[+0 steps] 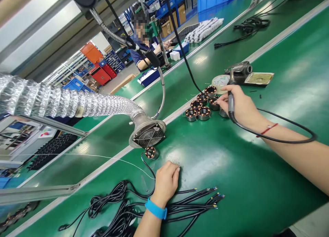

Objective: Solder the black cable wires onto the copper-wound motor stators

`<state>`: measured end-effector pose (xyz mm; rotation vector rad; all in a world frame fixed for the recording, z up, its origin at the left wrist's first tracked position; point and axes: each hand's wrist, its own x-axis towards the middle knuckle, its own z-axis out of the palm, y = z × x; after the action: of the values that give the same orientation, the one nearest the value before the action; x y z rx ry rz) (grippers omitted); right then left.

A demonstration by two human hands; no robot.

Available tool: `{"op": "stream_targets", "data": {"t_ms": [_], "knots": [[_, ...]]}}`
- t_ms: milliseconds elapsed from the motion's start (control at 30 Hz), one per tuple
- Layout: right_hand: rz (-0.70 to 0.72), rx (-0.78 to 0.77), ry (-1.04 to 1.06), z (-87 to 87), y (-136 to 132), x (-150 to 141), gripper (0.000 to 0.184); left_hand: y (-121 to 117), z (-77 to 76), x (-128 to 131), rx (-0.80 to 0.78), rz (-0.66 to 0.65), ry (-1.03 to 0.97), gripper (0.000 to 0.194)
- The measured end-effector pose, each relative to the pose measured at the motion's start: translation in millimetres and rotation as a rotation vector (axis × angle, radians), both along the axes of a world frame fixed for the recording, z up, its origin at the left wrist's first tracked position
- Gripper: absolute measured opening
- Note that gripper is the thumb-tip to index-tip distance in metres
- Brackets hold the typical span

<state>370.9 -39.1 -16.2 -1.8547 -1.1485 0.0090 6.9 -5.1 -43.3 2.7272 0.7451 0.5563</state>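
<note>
My right hand (pixel 240 101) is closed around a soldering iron (pixel 231 105), its cord looping back over my forearm. The fingertips of that hand reach a stator (pixel 214 103) at the right side of a group; whether they pinch it I cannot tell. Several more stators with copper windings (pixel 204 113) stand close together there. My left hand (pixel 166 180) is closed low over the bench, with a thin strand of solder wire (pixel 123 160) running into it from the left. Just beyond it, a single stator (pixel 151 153) with a black cable attached sits under the fan's edge.
A round fume fan (pixel 151 135) on a silver flexible duct (pixel 102 105) hangs over the bench. Black cables (pixel 120 209) lie around my left wrist. An iron holder (pixel 240 72), sponge tray (pixel 259 78) and tape roll (pixel 220 81) stand behind the stators. A co-worker (pixel 144 48) sits across.
</note>
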Motion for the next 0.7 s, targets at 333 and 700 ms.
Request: {"op": "stream_targets", "data": {"t_ms": [333, 700], "knots": [[-0.053, -0.221, -0.252, -6.2, 22.3, -2.7, 0.035, -1.8, -1.2, 0.0, 0.072, -0.067, 0.031, 0.025], [-0.174, -0.121, -0.301, -7.9, 24.3, -15.8, 0.032, -3.0, -2.3, -2.5, -0.004, -0.043, 0.035, 0.024]]}}
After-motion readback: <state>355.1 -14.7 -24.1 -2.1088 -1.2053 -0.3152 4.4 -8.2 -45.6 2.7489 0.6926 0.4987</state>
